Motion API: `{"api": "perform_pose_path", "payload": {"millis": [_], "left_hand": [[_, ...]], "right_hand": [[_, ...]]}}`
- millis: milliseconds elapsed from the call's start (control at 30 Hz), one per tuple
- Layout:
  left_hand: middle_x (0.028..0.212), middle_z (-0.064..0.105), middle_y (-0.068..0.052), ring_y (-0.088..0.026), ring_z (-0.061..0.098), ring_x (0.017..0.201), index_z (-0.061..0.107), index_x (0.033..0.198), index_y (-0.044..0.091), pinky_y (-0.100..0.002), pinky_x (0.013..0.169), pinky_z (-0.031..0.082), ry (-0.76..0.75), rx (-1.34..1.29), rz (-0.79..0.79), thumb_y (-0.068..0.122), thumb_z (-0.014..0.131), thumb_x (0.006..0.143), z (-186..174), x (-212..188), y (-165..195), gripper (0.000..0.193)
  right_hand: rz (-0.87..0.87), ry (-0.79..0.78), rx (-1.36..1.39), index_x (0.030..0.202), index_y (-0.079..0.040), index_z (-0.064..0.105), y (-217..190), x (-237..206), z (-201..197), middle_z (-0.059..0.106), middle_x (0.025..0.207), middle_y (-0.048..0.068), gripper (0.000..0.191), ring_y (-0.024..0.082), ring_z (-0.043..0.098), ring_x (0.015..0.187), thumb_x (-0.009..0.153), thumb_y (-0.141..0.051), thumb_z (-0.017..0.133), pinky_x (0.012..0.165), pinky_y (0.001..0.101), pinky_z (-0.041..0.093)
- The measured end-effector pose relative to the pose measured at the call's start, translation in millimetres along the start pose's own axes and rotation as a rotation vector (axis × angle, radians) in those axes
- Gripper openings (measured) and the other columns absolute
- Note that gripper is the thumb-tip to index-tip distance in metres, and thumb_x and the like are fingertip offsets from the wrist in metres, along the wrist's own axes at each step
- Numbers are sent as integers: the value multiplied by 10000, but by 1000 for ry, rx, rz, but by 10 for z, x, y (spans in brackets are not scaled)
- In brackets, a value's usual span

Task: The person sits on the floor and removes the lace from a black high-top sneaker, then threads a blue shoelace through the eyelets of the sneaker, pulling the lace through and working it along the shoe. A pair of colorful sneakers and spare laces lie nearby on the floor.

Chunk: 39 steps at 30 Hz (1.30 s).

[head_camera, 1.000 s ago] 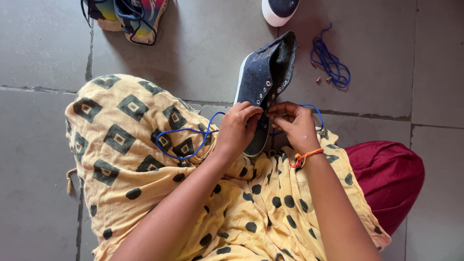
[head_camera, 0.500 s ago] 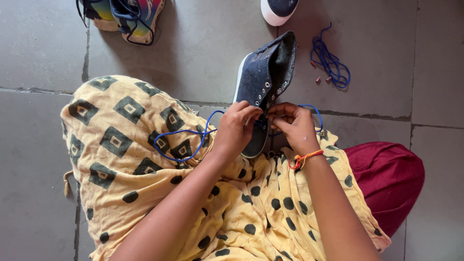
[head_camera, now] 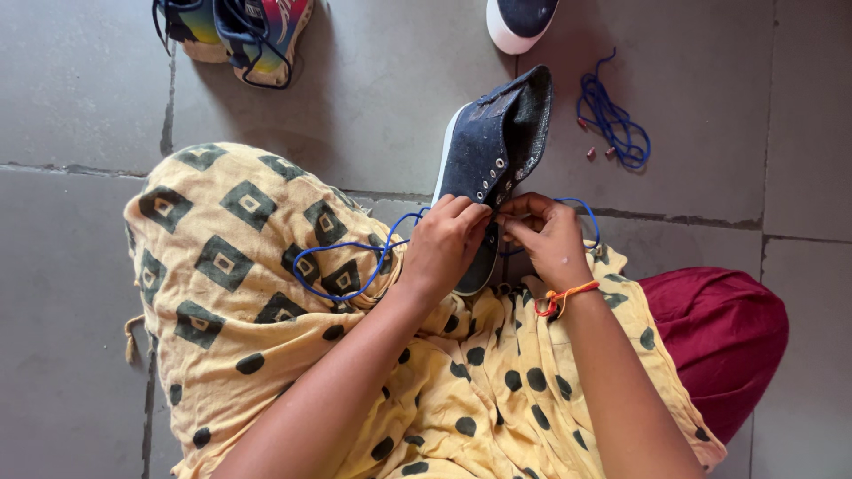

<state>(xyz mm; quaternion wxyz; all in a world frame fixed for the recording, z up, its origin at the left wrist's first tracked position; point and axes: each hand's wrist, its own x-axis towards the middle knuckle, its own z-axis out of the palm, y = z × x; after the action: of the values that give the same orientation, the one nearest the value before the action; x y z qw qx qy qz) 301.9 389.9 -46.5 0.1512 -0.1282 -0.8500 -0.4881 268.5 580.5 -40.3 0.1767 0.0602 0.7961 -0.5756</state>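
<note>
Item, held: dark navy denim low-top shoe with white sole and metal eyelets (head_camera: 493, 151) — propped on the person's lap, toe pointing away over the grey tiled floor (head_camera: 373, 98), heel end down between the two hands.

Left hand (head_camera: 444, 244): fingers clenched round the side of the shoe near the lower eyelets, touching the right hand's fingertips.

Right hand (head_camera: 550, 235): fingers pinched on the blue cord shoelace (head_camera: 342, 266) at the eyelet row; an orange thread band (head_camera: 564, 297) circles the wrist.

Lace: one long loop lies across the yellow cloth to the left of the left hand; a shorter arc shows just beyond the right hand. Which eyelet the lace passes through cannot be told.

Lap covering: yellow cotton garment printed with dark green squares and dots (head_camera: 231, 293). Beside it, at the right, dark red fabric (head_camera: 719, 333).

On the floor, well apart from the hands:
- loose blue shoelace in a tangled heap (head_camera: 612, 120), beyond the held shoe's toe, to the right — two or three small reddish bits beside it
- navy shoe with white toe cap (head_camera: 519, 18), partly cut off at the top edge
- pair of multicoloured sports shoes with dark laces (head_camera: 235, 31), top left
</note>
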Motion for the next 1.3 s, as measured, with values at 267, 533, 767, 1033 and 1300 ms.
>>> {"api": "perform_pose_path", "payload": {"millis": [267,533,767,1033,1300], "left_hand": [[1038,655,-96,-308,595,988,688,1142,46,-416,876,507,97,28,49,99,748,876,-202,34,174,278],[977,640,-103,-309,601,950,708,1146,55,-416,830,508,-113,-42,81,108,766,855,-223,131,231,302],[899,725,-48,-152,687,772,730,981,39,-301,652,556,-59,-285,-42,76,751,907,-248,479,332,86],[994,708,-46,-119,711,1007,629,1038,-61,-252,895,580,-272,-988,-48,90,675,1027,-422,869,1069,159],[1090,733,-163,-249,729,1089,654,1183,-51,-400,1052,586,-130,-1435,68,119,663,1102,-935,992,1358,188]], "right_hand": [[16,-7,93,1019,9,739,-171,-32,-210,747,901,33,136,67,667,783,907,-65,719,694,220,533],[-218,-320,637,1066,6,699,-365,-265,-370,704,1051,85,124,130,650,883,954,-46,708,807,266,526],[-245,-156,351,1085,-4,696,-424,-250,-494,723,1005,64,172,94,636,840,919,-47,715,756,248,515],[-159,-213,42,1109,6,705,-202,-96,-271,735,952,35,275,90,667,803,872,-122,764,723,261,556],[-107,-38,-451,939,-87,816,-186,-146,-252,769,747,48,181,118,723,704,791,-172,756,690,262,557]]}}
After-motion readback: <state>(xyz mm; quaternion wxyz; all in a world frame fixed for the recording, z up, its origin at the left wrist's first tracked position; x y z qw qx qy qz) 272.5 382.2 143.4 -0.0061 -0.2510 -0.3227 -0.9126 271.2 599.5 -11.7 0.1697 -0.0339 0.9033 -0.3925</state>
